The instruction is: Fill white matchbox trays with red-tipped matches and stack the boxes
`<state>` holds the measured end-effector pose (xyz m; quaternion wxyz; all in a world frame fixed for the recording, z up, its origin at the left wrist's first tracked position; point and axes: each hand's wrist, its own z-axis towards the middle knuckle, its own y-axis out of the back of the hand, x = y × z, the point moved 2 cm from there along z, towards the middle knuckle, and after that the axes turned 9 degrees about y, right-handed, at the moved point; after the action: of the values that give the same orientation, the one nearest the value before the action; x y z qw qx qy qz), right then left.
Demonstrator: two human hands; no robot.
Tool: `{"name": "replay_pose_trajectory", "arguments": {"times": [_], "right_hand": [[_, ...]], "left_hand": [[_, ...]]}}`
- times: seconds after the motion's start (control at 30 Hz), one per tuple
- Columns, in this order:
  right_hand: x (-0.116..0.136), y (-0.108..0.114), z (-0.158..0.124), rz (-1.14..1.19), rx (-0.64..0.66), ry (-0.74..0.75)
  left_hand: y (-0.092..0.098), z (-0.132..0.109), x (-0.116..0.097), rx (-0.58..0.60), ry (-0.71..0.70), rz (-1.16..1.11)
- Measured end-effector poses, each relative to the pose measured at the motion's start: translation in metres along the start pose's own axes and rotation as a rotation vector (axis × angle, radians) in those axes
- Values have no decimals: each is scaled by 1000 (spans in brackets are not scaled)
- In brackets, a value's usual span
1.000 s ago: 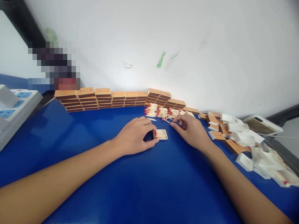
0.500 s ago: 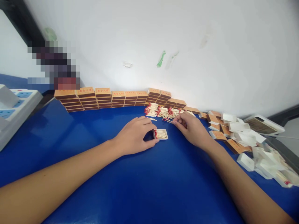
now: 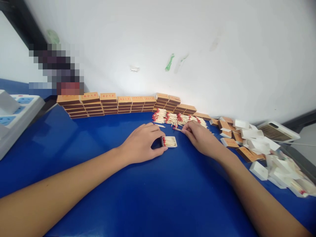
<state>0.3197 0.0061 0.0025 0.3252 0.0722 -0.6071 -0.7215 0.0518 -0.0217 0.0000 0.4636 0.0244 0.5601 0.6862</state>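
Note:
A small white matchbox tray lies on the blue table, filled with red-tipped matches. My left hand rests on the table with thumb and fingers around the tray's left end, gripping it. To the right, my right hand pinches a match by its plain end, its red head pointing left. Just behind the right hand lie piles of loose matches, partly covered by the fingers. A couple of single matches lie beyond the left hand's fingertips.
Stacked orange matchboxes line the wall. Scattered covers and white trays lie at the right, near a white phone-like object. A white power strip sits at the left. Blue tabletop extends in front.
My right hand has shifted very slightly, with the match in its fingertips drawn a little clear of the pile. My left hand and the tray stay in place.

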Motion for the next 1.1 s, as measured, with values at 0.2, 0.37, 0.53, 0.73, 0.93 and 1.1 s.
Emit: {"name": "replay_pose_trajectory", "arguments": {"times": [0.2,0.37,0.53,0.73,0.93,1.1], "right_hand": [[26,13,-7,110,44,3],[45,14,-12,186,118,46],[50,10,-13,175,122,86],[58,6,-12,140,100,125],[62,7,-13,114,72,152],[66,7,-12,126,11,179]], "left_hand": [[0,0,0,1,9,-2],[-1,-1,1,-1,14,1],[-1,0,0,-15,-5,-5],[0,0,-1,-17,3,7],[-1,0,0,-9,11,-1],[-1,0,1,-8,12,-6]]}}
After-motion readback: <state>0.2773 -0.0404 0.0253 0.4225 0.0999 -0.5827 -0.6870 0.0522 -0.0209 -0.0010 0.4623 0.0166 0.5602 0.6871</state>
